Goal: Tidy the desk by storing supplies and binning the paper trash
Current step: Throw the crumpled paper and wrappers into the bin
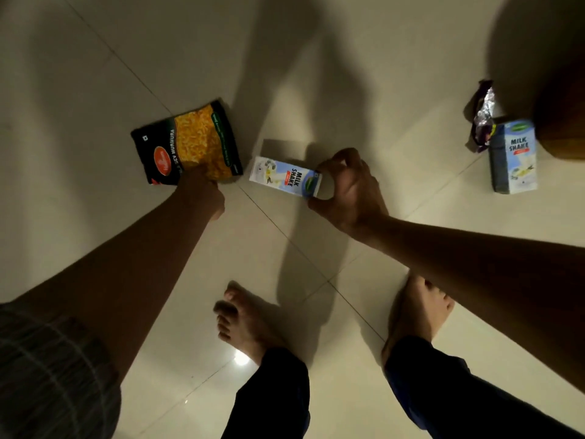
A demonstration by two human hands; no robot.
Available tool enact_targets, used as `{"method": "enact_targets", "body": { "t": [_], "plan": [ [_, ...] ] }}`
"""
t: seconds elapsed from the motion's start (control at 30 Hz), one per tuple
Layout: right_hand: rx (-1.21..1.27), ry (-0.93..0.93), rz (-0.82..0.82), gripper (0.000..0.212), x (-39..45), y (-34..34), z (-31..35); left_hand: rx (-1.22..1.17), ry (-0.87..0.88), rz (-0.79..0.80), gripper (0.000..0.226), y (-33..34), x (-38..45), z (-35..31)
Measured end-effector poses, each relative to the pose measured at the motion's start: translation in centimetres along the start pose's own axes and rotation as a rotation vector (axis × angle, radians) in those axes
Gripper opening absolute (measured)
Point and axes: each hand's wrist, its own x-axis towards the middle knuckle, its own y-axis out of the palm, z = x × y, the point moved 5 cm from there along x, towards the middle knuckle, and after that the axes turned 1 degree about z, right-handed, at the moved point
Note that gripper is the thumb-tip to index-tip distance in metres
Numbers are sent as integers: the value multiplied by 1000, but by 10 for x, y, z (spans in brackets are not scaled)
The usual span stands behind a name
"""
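Note:
A black and yellow snack packet (186,142) lies flat on the tiled floor at centre left. My left hand (202,193) reaches down to its near edge and pinches it there; the fingertips are hidden under the hand. A small milkshake carton (285,176) lies on its side in the middle. My right hand (346,188) grips its right end, thumb on the near side and fingers curled over the far side. A second milkshake carton (514,156) stands further right, with a crumpled purple and silver wrapper (482,117) beside it.
A round brown wooden object (563,106) fills the upper right corner, close behind the standing carton. My bare feet (243,318) stand on the pale floor tiles (95,74) just below the items. Dark arm shadows fall across the floor.

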Motion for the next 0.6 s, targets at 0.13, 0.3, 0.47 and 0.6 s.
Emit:
{"method": "enact_targets", "body": {
  "t": [0.13, 0.3, 0.47, 0.6],
  "plan": [
    [105, 118, -61, 52, -37, -25, -11, -9, 27, -18, 21, -21, -21, 17],
    [307, 437, -82, 45, -95, -69, -27, 25, 116, -122, 19, -42, -92, 27],
    [656, 748, 16, 37, -150, -129, -38, 137, 229, -252, 40, -39, -188, 29],
    [866, 817, -39, 59, -183, -196, -41, 249, 335, -118, 38, -6, -263, 30]
  ]
}}
